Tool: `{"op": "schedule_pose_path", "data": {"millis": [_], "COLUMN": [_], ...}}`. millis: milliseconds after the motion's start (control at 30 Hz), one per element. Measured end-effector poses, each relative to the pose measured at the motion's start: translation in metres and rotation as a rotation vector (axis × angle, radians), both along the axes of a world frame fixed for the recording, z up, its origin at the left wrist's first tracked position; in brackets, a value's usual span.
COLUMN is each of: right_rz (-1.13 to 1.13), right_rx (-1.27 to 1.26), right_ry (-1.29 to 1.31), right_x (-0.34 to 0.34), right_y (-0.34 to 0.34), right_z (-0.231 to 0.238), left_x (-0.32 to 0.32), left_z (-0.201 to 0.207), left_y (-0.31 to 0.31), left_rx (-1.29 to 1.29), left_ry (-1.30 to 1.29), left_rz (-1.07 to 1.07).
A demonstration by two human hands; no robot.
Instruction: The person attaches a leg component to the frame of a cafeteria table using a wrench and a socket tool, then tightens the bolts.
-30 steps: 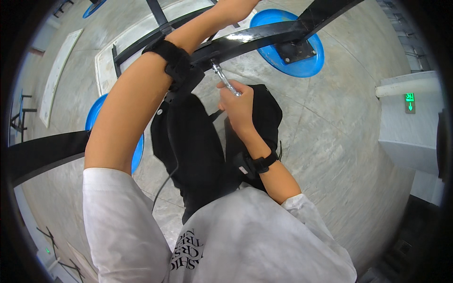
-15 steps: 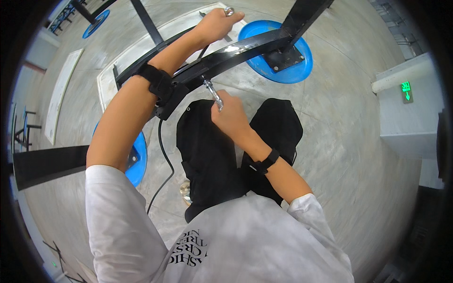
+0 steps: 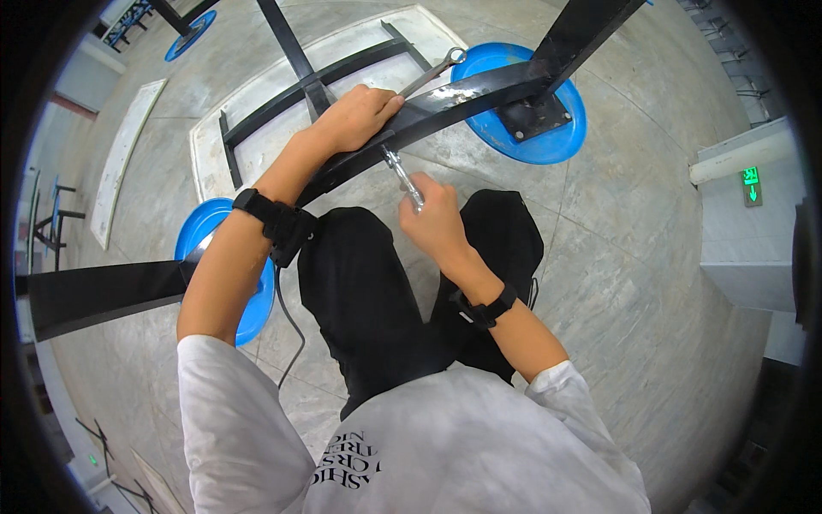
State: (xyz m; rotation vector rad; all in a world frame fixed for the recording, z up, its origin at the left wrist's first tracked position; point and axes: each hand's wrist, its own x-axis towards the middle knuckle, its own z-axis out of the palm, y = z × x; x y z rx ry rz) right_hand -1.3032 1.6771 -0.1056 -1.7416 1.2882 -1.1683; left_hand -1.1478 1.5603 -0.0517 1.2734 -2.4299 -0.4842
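Observation:
My left hand (image 3: 360, 117) lies over the curved black metal beam (image 3: 479, 96), its fingers closed around the lower end of a combination wrench (image 3: 431, 74). The wrench's ring end sticks out past the hand toward the far right; its other end is hidden. In my right hand (image 3: 432, 214) is the handle of a chrome socket wrench (image 3: 401, 176). The socket wrench's head meets the near side of the beam, just below my left hand. Whatever fastener sits inside the socket cannot be seen.
Round blue seats lie face down at the beam's right end (image 3: 571, 133) and left (image 3: 250, 317). A white panel (image 3: 210, 163) with a black frame rests on the floor beyond. Black legs (image 3: 103, 295) reach outward. A lit green sign (image 3: 752, 186) hangs on the right wall.
My left hand has come down and nearer, from the wrench's ring end to its lower end at the beam. My right hand has shifted slightly, still holding the socket wrench against the beam.

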Motion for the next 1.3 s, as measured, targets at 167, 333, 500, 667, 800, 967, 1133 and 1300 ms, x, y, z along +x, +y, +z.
{"op": "schedule_pose_path", "data": {"millis": [167,333,500,667,800,967,1133,1300], "right_rz": [-0.019,-0.045,-0.016,0.007,0.080,0.161,0.214,0.282], "right_rx": [0.027,0.013,0.067,-0.011,0.102,0.114,0.155,0.311], "right_ry": [-0.033,0.021,0.040,0.051,0.052,0.048,-0.041,0.002], "right_x": [0.003,0.001,-0.005,-0.005,-0.017,-0.011,-0.011,-0.013], "right_y": [0.002,0.003,0.004,-0.009,-0.010,-0.014,-0.012,-0.013], "right_z": [0.004,0.003,0.008,0.002,0.015,0.015,0.012,0.013], "left_x": [0.004,0.013,0.008,0.022,0.009,0.018,0.015,0.013], "left_z": [0.001,-0.001,-0.003,-0.003,0.021,0.023,0.053,0.085], "left_y": [-0.006,-0.010,-0.009,-0.018,-0.006,0.008,0.016,0.005], "left_rx": [-0.030,0.300,0.327,0.329,0.359,0.343,0.298,0.401], "left_ry": [0.252,0.645,0.705,0.641,0.752,0.845,0.730,0.650], "left_rz": [0.116,0.203,0.220,0.174,0.289,0.389,0.672,0.742]}}
